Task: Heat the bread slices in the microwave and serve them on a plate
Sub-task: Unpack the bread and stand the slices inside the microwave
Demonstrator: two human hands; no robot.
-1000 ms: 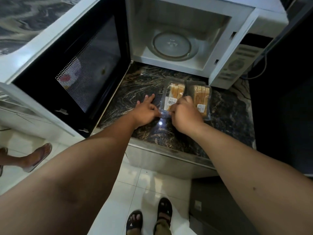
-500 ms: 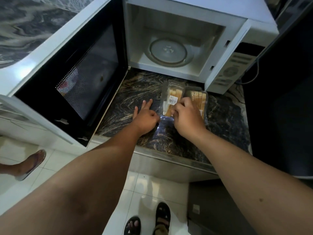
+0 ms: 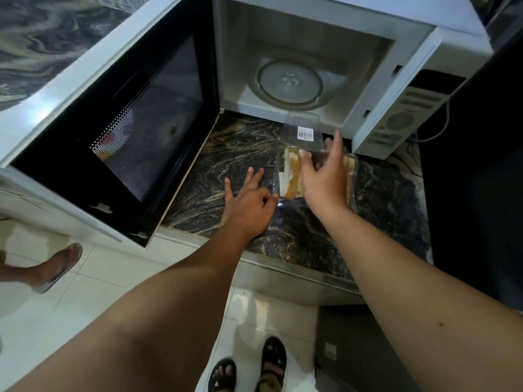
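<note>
- Microwave (image 3: 452, 49): white, on the dark marbled counter (image 3: 243, 154). Door (image 3: 113, 114) swung fully open to the left. Cavity holds only the glass turntable (image 3: 290, 80).
- Bread (image 3: 293, 172): slices standing on edge in a clear plastic box (image 3: 353, 176), which sits on the counter just in front of the microwave opening.
- Lid (image 3: 304, 131): clear, hinged up and tilted toward the microwave (a white barcode label shows on it).
- Right hand (image 3: 325, 176): over the box, fingers (image 3: 336, 142) spread wide, tips touching the raised lid's lower edge; thumb near the bread. Whether it grips the lid cannot be told.
- Left hand (image 3: 249, 205): at the box's near-left corner; thumb and forefinger pinch its clear rim, the other fingers lie flat on the counter.
- Floor (image 3: 119, 267): pale tiles; the person's sandalled feet below, another foot at left.
</note>
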